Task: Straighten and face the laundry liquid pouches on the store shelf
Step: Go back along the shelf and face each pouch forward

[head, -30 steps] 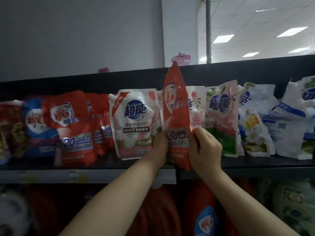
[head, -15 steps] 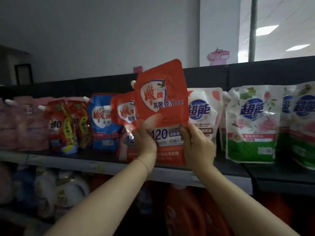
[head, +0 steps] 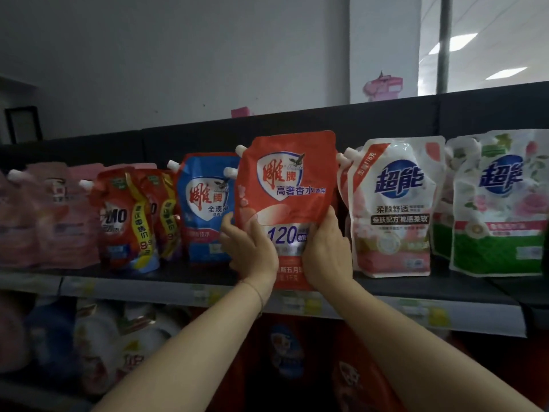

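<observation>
An orange-red laundry liquid pouch (head: 286,188) stands upright with its front label facing me, at the front edge of the dark upper shelf (head: 416,288). My left hand (head: 251,251) grips its lower left edge and my right hand (head: 326,251) grips its lower right edge. Left of it stands a blue pouch (head: 205,209) and behind that another red pouch, mostly hidden. To the right stands a white and pink pouch (head: 392,209), then a white and green pouch (head: 499,209).
Further left on the shelf are red pouches with yellow bands (head: 127,221) and pale pink pouches (head: 47,218). Price tags line the shelf rail (head: 148,289). Large detergent bottles (head: 285,352) fill the shelf below. A dark back panel rises behind the pouches.
The red pouch was held edge-on a second ago and now faces front. It has come lower, onto the shelf beside the blue pouch. My view has turned left along the shelf.
</observation>
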Available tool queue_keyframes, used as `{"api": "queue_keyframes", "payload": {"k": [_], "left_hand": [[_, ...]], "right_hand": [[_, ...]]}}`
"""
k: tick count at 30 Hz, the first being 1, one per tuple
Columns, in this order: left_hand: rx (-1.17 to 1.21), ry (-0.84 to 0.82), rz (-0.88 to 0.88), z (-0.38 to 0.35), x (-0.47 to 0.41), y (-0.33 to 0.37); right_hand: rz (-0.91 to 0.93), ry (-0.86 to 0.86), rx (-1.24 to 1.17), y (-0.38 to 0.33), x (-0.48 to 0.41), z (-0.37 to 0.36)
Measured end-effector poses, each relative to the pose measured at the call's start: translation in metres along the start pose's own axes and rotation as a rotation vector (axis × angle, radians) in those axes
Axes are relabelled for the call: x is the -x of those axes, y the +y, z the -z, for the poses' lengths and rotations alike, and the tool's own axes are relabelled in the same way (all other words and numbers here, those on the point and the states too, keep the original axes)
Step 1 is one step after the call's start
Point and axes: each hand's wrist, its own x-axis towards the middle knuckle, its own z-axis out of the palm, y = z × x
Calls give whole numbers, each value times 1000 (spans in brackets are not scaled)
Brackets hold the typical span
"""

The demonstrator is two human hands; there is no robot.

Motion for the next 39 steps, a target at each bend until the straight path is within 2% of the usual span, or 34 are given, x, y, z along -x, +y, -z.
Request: {"api": "queue_keyframes", "payload": {"k": [3,5,9,13,18,26,32,36,39], "left_hand": [[-12,-141,-239,1,-11,-19],[-55,-183,-326,-1,-14,-30],[-156,-248,-248,-11,-19,-29],[-213,-401,-217,-22,-36,-38],[-322,-554,-246,-28,-55,-52],[-363,-652,-162,-20,-60,-43],[-456,-627,-164,-2,-40,-33],[-567,-542,-302,14,-26,-32],[-684,-391,-452,27,-17,-29]], "right_hand": [[146,15,47,3,-3,-10],[177,-26,117,9,-6,-13],[229,-97,333,19,-23,-18],[206,-129,465,27,-42,-29],[165,-205,503,33,-54,-46],[159,-268,443,36,-55,-51],[98,-306,431,30,-39,-30],[85,-256,442,23,-23,-14],[161,-203,557,20,-12,-2]]}}
